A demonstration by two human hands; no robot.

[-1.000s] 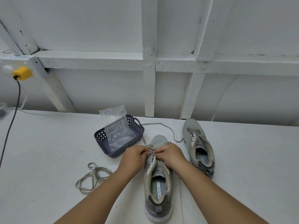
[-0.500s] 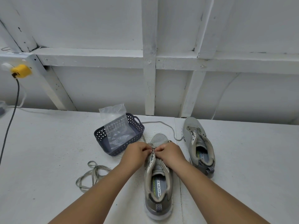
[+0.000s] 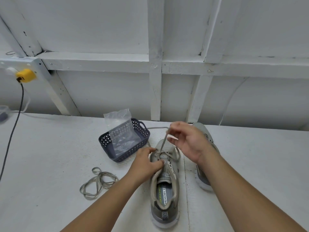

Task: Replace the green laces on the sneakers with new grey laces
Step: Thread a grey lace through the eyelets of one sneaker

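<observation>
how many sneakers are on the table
2. One sneaker lies in front, between the person's arms, with the left hand on it. The other sneaker lies to its right, partly hidden behind the right hand.

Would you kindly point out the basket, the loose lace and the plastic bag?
basket (image 3: 105,141): head view, left wall.
loose lace (image 3: 98,182): head view, middle of the tangle.
plastic bag (image 3: 122,134): head view, its middle.

Grey lace (image 3: 163,144) through near sneaker (image 3: 164,190)

Near sneaker (image 3: 164,181): lower centre of frame, heel toward the camera.
Left hand (image 3: 147,162): grips its eyelet edge.
Right hand (image 3: 187,141): raised, pinching the grey lace (image 3: 163,144).
Basket (image 3: 107,141): centre, holding a plastic bag (image 3: 122,131).
Loose lace (image 3: 97,182): lower left.
</observation>
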